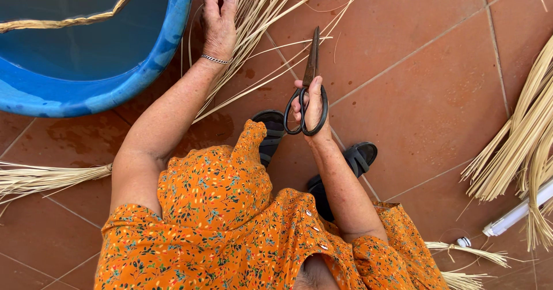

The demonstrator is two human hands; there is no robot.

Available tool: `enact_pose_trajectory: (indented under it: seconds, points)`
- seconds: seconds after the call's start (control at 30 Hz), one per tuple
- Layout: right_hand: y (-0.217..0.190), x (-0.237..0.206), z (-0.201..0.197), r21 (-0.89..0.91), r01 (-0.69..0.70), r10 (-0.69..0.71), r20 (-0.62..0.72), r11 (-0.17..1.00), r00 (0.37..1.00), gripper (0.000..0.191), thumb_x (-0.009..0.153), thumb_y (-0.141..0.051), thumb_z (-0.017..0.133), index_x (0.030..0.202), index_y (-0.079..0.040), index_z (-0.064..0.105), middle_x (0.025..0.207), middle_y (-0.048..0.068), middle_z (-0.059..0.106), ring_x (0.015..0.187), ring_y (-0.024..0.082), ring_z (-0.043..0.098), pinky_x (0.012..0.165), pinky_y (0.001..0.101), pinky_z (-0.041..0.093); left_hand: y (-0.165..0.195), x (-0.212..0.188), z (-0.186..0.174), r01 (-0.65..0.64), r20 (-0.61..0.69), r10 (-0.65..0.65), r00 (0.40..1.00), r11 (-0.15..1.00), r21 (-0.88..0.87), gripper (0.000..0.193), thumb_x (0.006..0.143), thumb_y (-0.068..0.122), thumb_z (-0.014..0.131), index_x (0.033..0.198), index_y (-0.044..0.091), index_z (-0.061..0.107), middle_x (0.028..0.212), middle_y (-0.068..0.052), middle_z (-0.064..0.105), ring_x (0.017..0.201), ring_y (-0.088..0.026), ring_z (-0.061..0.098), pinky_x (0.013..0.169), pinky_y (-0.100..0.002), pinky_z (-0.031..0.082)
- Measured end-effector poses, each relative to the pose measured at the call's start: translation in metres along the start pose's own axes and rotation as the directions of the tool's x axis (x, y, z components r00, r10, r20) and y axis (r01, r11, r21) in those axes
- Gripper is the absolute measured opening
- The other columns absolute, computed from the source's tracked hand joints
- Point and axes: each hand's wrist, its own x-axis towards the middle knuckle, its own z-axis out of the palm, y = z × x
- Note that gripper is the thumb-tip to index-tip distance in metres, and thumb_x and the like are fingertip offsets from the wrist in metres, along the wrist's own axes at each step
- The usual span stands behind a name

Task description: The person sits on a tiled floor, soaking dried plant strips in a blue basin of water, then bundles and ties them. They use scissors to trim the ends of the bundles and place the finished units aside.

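A blue tub [144, 65] sits at top left; beside it the left hand [219, 16] grips a bundle of pale straw [265, 13] fanned across the tiled floor [426, 82] — the right hand [311, 108] holds black scissors [310, 82], blades closed, pointing up

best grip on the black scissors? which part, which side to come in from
By the two loop handles at the near end of the scissors, coming from the person's side. The closed blades point away toward the straw strands, so the loops are the blunt, open part. The right hand already has fingers through them; the left hand holds the strands.
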Motion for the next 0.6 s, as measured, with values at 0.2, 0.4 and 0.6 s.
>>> enact_pose_trajectory:
  seconds: [0.2, 0.4, 0.6]
  points:
    - [-0.015, 0.005, 0.007, -0.259, 0.235, -0.223, 0.076, 0.937, 0.972, 0.081, 0.103, -0.066, 0.038, 0.135, 0.006, 0.055, 0.066, 0.000, 0.055, 0.050, 0.006, 0.046, 0.046, 0.0221, 0.039, 0.004, -0.007, 0.000, 0.018, 0.104, -0.016, 0.994, 1.000, -0.025, 0.017, 0.110, 0.025, 0.057, 0.109, 0.008, 0.058, 0.095, -0.001, 0.062, 0.090, -0.010, 0.060, 0.082, -0.031, 0.056]
    - [-0.025, 0.012, 0.008, -0.098, 0.395, -0.396, 0.007, 0.913, 0.918, 0.078, 0.105, -0.065, 0.033, 0.138, 0.003, 0.052, 0.070, -0.001, 0.053, 0.054, 0.005, 0.048, 0.047, 0.0228, 0.044, 0.007, -0.027, 0.019, -0.289, 0.311, 0.184, 0.932, 0.897, 0.336, 0.025, 0.104, 0.023, 0.062, 0.123, 0.008, 0.058, 0.104, -0.005, 0.062, 0.097, -0.018, 0.057, 0.081, -0.042, 0.052]
    - [-0.016, -0.020, 0.004, -0.173, 0.512, -0.527, -0.054, 0.841, 0.848, 0.074, 0.107, -0.065, 0.032, 0.140, 0.000, 0.048, 0.073, 0.000, 0.054, 0.056, 0.006, 0.048, 0.049, 0.0223, 0.042, -0.002, -0.081, 0.038, -0.781, 0.777, 0.173, 0.605, 0.320, 0.537, 0.069, 0.085, 0.016, 0.067, 0.151, 0.014, 0.048, 0.133, -0.020, 0.046, 0.123, -0.031, 0.044, 0.095, -0.060, 0.039]
